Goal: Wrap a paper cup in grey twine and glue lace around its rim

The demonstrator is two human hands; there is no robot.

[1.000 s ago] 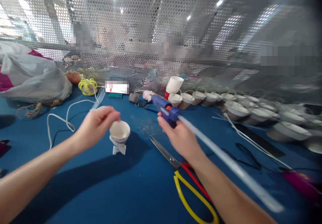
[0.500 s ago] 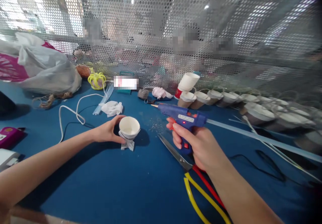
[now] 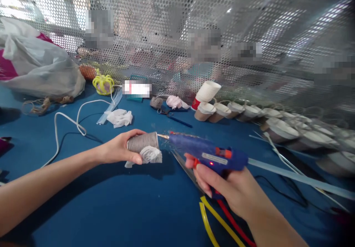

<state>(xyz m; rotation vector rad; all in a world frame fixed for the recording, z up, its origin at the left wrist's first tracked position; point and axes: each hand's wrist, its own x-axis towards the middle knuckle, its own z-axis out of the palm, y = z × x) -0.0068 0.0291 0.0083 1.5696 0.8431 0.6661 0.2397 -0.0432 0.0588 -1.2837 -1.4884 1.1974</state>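
My left hand (image 3: 123,147) is closed around a paper cup (image 3: 142,141) wrapped in grey cord, which it holds on its side above the table. White lace (image 3: 151,154) hangs on the cup's near side. My right hand (image 3: 227,188) grips a blue hot glue gun (image 3: 194,147) with orange parts and a lit red light. The gun's metal nozzle points left, right by the cup's right-hand end; I cannot tell if they touch. A long clear glue stick (image 3: 299,176) sticks out of the back. Beneath the gun lie scissors (image 3: 208,217) with red and yellow handles, partly hidden.
Rows of wrapped cups (image 3: 249,111) stand along the right back, beside white stacked cups (image 3: 208,91). A crumpled white cloth (image 3: 119,118), a white cable (image 3: 80,117) and a plastic bag (image 3: 47,69) are at left. A perforated metal screen (image 3: 161,29) borders the table's back.
My left hand has lifted the cup and tipped it from upright onto its side. My right hand has brought the glue gun's nozzle down and left, close to the cup.
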